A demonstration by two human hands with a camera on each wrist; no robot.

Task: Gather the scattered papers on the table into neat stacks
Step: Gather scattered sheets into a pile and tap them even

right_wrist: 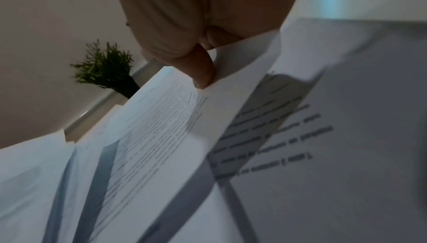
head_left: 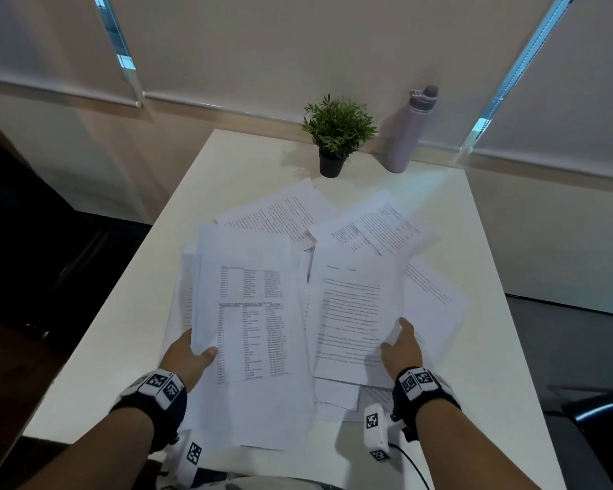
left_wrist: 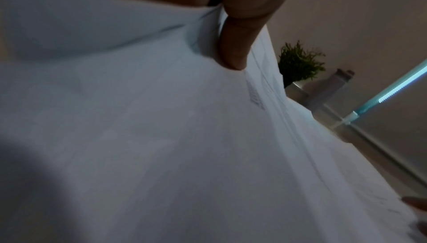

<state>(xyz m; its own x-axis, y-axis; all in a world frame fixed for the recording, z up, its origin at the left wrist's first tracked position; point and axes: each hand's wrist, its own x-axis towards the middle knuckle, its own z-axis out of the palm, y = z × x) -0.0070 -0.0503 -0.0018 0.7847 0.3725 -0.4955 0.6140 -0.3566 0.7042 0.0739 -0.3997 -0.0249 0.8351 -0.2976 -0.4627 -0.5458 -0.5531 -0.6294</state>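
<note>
Printed white papers (head_left: 298, 221) lie scattered and overlapping across the middle of the white table (head_left: 475, 366). My left hand (head_left: 188, 355) grips the near left corner of a bundle of sheets (head_left: 248, 313) with a table of names on top; its thumb (left_wrist: 233, 49) presses on the top sheet. My right hand (head_left: 402, 348) pinches the near right edge of a text page (head_left: 354, 313), lifting it a little off the sheets below; its thumb (right_wrist: 201, 67) lies on that page (right_wrist: 161, 128).
A small potted plant (head_left: 337, 132) and a lilac water bottle (head_left: 409, 130) stand at the table's far edge by the wall. Bare table shows left and right of the papers. A dark chair (head_left: 602, 419) is at the right.
</note>
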